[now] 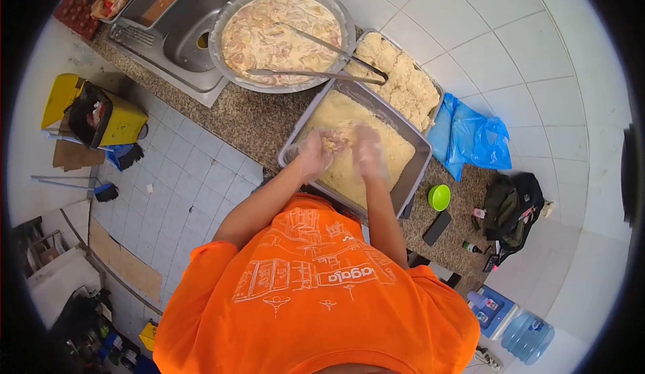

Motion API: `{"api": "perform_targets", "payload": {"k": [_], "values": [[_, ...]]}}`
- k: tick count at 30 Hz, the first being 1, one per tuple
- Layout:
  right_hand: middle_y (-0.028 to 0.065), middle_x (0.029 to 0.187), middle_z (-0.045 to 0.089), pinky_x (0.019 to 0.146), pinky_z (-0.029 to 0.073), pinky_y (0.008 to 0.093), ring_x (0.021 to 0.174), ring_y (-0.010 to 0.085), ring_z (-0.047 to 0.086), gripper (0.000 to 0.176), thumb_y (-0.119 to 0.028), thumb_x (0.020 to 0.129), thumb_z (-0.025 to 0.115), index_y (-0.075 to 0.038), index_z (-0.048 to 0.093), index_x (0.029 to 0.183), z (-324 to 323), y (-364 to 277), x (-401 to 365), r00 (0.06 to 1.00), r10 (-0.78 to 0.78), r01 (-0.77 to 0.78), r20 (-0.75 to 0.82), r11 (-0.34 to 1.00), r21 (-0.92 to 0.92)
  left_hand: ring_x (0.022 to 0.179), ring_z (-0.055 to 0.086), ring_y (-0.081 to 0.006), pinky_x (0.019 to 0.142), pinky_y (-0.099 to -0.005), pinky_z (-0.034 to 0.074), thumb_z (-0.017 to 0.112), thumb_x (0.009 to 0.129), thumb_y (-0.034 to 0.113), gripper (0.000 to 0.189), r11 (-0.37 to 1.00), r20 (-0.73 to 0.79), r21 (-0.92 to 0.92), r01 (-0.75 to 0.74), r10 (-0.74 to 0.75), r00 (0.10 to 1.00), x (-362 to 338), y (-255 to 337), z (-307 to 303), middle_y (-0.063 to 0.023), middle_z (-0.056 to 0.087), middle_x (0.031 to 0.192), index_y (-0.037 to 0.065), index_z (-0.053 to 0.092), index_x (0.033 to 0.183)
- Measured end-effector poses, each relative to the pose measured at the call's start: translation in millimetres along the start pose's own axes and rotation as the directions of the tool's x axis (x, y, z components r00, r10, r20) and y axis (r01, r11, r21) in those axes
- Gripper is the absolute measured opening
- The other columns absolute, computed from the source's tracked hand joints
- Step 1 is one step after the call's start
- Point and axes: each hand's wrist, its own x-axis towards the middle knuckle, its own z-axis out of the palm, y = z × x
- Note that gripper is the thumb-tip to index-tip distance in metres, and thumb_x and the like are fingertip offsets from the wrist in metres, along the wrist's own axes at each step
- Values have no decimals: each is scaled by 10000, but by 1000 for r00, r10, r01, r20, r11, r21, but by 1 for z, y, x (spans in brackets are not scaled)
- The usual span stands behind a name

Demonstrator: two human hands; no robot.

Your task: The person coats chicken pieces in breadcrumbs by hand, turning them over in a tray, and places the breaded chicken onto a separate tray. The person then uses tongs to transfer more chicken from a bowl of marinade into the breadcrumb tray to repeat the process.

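Both my hands wear thin clear plastic gloves over a grey rectangular tub (421, 162) of pale yellowish breading flour (396, 149). My left hand (314, 156) is closed around a pinkish piece of raw meat (332, 142), partly coated with crumbs. Beside it, my right hand (368, 152) is low over the flour and smeared by motion; its fingers cannot be made out. Behind the tub stands a large round basin (216, 50) of raw meat pieces in creamy batter (279, 28). Long metal tongs (336, 75) lie across its rim.
A tray of breaded pieces (396, 72) adjoins the tub near the tiled wall. To the right are a blue plastic bag (470, 135), a green bowl (439, 197), a dark phone (437, 227) and a backpack (514, 209). At left sit a sink (195, 31) and a yellow bin (124, 119).
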Motion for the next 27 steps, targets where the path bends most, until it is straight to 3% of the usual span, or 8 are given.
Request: {"api": "perform_targets", "payload": {"k": [1,5,7,10,16,23,25,27], "values": [[117,1054,607,857,468,394,969,289,576,297,-138,877,456,-26,548,1136,6,-4,-17,882,-459,328,-106,760,-562,797,568,-261,815,-380,504,327,961,240,296,1000,-2,7,7,-7,1000,3,-2,3,-142,570,868,-5,494,954],[131,1035,629,851,444,412,1001,321,575,245,-66,860,498,-55,593,1085,-24,-62,-29,850,-479,516,221,672,-531,875,612,-266,857,-371,495,330,962,253,373,991,110,119,67,-81,991,9,-17,9,-156,643,930,-17,586,995],[157,978,638,798,469,405,959,343,578,270,-90,803,541,-39,607,1060,-26,-50,-27,923,-386,386,12,922,-41,907,621,-267,875,-371,490,329,963,254,390,983,156,134,127,-147,977,7,-23,11,-158,659,949,-18,605,1009],[146,929,647,759,477,422,894,352,582,229,-120,779,587,-44,634,991,-73,-75,-42,968,-114,171,224,952,-254,923,624,-264,882,-376,499,331,973,262,382,980,224,181,84,-124,967,3,-39,18,-157,651,970,-11,595,1021],[138,1025,627,765,484,424,894,337,576,174,-120,734,661,-55,673,896,-123,-100,-48,996,89,-93,-30,917,-387,911,626,-263,847,-366,531,312,987,244,311,975,253,205,86,-138,957,-7,-64,22,-144,620,998,38,534,1057],[169,1046,617,868,462,376,993,328,573,292,-40,755,637,-15,643,1046,-140,-61,-76,1000,-27,24,-13,981,-191,914,606,-311,856,-484,520,337,983,214,273,980,201,51,191,-197,959,-12,-80,18,-183,593,975,4,508,1019],[154,1061,625,888,461,355,1023,265,590,288,-56,815,619,13,625,1095,-143,-71,-79,851,523,-504,43,793,342,911,601,-320,861,-492,515,348,979,205,265,979,206,13,203,-202,958,-15,-78,13,-186,588,965,-7,505,1014],[154,1090,626,861,467,324,995,227,604,321,-120,850,615,19,605,1139,-124,-31,-83,836,542,-534,78,773,342,906,613,-322,878,-461,522,349,979,175,271,984,187,4,179,-177,966,-26,-70,18,-188,596,991,-30,520,1028]]}}
